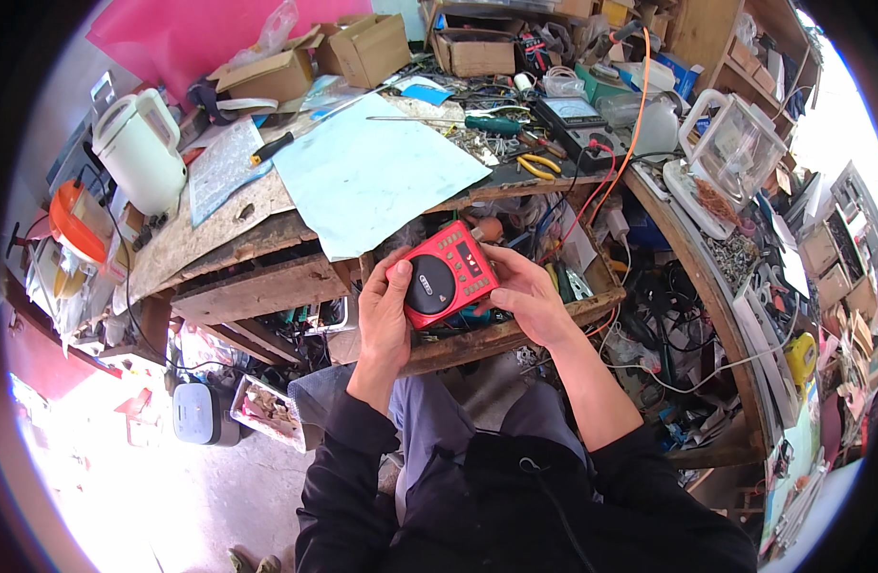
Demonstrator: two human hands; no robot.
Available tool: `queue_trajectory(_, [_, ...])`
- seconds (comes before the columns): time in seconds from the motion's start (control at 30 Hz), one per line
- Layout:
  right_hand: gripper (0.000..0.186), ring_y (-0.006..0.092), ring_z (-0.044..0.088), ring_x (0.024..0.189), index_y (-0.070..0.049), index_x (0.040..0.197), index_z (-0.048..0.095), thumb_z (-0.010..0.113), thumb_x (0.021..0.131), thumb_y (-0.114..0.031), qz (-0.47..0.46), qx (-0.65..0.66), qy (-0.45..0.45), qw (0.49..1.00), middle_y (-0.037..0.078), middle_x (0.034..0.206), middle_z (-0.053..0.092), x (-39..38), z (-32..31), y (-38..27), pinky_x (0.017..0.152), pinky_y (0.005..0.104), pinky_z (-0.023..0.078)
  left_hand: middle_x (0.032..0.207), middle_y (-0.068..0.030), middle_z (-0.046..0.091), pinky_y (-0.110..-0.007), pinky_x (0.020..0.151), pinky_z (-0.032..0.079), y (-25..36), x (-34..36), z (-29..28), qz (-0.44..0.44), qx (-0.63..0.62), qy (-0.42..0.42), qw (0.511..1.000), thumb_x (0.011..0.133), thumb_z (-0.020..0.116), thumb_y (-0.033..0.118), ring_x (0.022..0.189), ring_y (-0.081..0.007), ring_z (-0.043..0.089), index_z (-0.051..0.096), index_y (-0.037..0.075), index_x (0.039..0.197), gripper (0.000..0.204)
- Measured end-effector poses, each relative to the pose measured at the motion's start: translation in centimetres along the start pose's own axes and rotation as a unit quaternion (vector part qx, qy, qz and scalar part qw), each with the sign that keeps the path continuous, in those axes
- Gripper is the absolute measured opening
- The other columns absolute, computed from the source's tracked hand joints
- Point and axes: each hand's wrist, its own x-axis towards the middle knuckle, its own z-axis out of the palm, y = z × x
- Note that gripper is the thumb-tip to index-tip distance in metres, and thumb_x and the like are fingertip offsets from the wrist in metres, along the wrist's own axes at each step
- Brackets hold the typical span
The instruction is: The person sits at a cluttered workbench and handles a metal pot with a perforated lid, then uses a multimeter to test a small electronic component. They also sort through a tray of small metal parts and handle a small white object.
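Observation:
A small red portable radio (470, 289), with a round black speaker, a dark display and rows of buttons, is held up above my lap, in front of the open drawer. My left hand (384, 310) grips its left side, thumb lying on the front edge by the speaker. At the other end, my right hand (530, 294) has its fingers bent round the radio's right side, near the buttons. The radio's face is turned up toward me and tilted. Its back and the fingertips behind it are hidden.
A pale blue sheet (382, 167) covers the bench's middle. Behind it lie a green-handled screwdriver (492, 125) and yellow-handled pliers (538, 167). A multimeter (582, 129) trails red leads. The wooden drawer (515, 329) is full of parts. A white kettle (141, 153) stands left.

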Motion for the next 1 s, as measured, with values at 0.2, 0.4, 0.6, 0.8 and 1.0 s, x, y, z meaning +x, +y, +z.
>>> queue_trajectory(0.2, [0.075,0.0140,0.059,0.109,-0.001,0.148,0.047,0.081,0.081,-0.003,-0.032,-0.058,0.017,0.998,0.006,0.121,0.059,-0.2,0.2,0.6,0.093,0.0308,0.051,0.137,-0.0128,0.059,-0.038,0.106,0.048,0.6,-0.4,0.1,-0.081,-0.038,-0.065,0.994,0.108,0.052,0.034,0.123,-0.0195,0.059,0.044,-0.003,0.145,0.052])
queue_trajectory(0.4, [0.081,0.0106,0.055,0.098,-0.006,0.143,0.056,0.091,0.070,-0.009,-0.075,-0.221,-0.025,0.972,0.001,0.109,0.053,0.2,1.7,-0.2,0.085,0.0254,0.048,0.140,-0.0108,0.057,-0.046,0.101,0.049,1.4,-0.3,-0.3,-0.192,-0.014,-0.108,0.975,0.106,0.040,0.057,0.126,-0.0241,0.057,0.046,0.008,0.147,0.064])
queue_trajectory(0.6, [0.083,0.0131,0.054,0.103,-0.002,0.143,0.055,0.091,0.069,-0.012,-0.082,-0.302,-0.038,0.949,0.002,0.110,0.051,0.8,2.2,0.2,0.091,0.0273,0.046,0.136,-0.0107,0.060,-0.046,0.097,0.052,1.4,-0.1,-0.6,-0.192,-0.013,-0.094,0.977,0.105,0.031,0.064,0.122,-0.0242,0.060,0.048,0.009,0.145,0.069])
queue_trajectory(0.8, [0.083,0.0141,0.057,0.104,0.000,0.144,0.053,0.091,0.071,-0.013,-0.085,-0.256,-0.037,0.962,0.003,0.112,0.052,0.4,2.0,0.3,0.092,0.0292,0.050,0.145,-0.0123,0.051,-0.052,0.102,0.047,1.2,-0.1,-1.1,-0.175,-0.007,-0.090,0.980,0.105,0.036,0.064,0.130,-0.0265,0.053,0.036,0.004,0.154,0.077])
queue_trajectory(1.0, [0.081,0.0134,0.056,0.102,-0.002,0.144,0.054,0.090,0.073,-0.013,-0.093,-0.229,-0.030,0.969,0.002,0.110,0.051,0.3,1.8,0.6,0.091,0.0287,0.050,0.145,-0.0128,0.052,-0.051,0.103,0.048,1.3,-0.2,-0.9,-0.183,-0.003,-0.083,0.980,0.104,0.040,0.062,0.130,-0.0271,0.053,0.038,0.005,0.154,0.075])
